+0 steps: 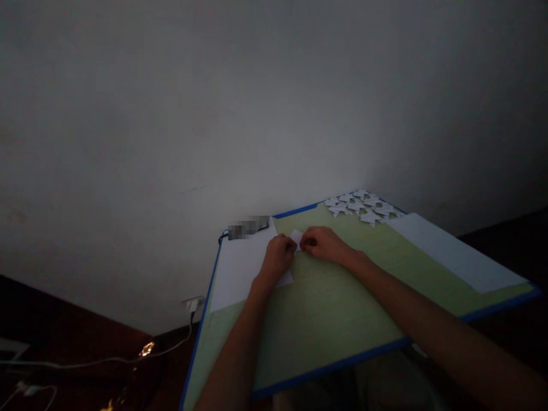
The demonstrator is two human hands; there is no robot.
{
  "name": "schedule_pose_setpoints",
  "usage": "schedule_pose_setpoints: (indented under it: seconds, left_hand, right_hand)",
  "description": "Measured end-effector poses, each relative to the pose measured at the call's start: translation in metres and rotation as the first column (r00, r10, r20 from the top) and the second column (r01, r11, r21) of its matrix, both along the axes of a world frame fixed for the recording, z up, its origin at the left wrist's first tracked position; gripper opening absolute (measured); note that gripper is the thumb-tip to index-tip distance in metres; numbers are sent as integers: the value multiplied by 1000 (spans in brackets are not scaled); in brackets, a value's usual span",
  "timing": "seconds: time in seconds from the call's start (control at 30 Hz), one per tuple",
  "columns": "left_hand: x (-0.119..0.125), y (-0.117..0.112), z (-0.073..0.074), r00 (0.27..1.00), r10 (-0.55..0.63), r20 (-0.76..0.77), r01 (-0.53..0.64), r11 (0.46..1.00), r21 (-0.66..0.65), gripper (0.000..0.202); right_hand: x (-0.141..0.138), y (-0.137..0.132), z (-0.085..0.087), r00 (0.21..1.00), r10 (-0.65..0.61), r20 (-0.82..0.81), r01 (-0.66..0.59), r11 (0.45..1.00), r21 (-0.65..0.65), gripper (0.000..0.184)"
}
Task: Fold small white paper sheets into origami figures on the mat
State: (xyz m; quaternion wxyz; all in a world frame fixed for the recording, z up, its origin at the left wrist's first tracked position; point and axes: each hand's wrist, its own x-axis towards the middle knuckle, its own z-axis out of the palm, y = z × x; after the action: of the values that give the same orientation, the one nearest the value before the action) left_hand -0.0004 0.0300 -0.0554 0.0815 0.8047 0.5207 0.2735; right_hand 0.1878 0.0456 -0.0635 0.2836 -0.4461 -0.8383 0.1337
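Observation:
Between my two hands is a small white piece of paper (297,235), held above the pale green table top (325,308). My left hand (279,252) pinches its left side with curled fingers. On the opposite side my right hand (322,242) grips the paper between thumb and fingers. Its exact folds are too dim and small to make out. A large white sheet (242,271) lies under and left of my left hand. Several folded white paper stars (363,205) lie grouped at the table's far right corner.
Another white sheet (454,254) lies along the table's right side. A dark, blurred-out object (248,227) rests at the far left corner. The table has a blue edge (334,368) and stands against a grey wall (274,114). A plug with a cable (193,305) is at the wall on the left.

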Motion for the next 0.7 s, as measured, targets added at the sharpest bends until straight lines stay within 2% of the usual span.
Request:
schedule_pose_setpoints:
  seconds: [0.4,0.6,0.7]
  left_hand:
    - [1,0,3,999,45,8,-44,998,-33,16]
    - [-1,1,3,999,4,-49,-5,1000,-10,18]
    - [-4,3,3,997,-19,-74,19,1000,-4,20]
  right_hand:
    - [4,3,-6,997,71,-32,-70,997,15,19]
    - [4,4,-7,988,147,-50,-146,989,11,20]
    - [5,2,-5,990,139,-14,-138,990,24,21]
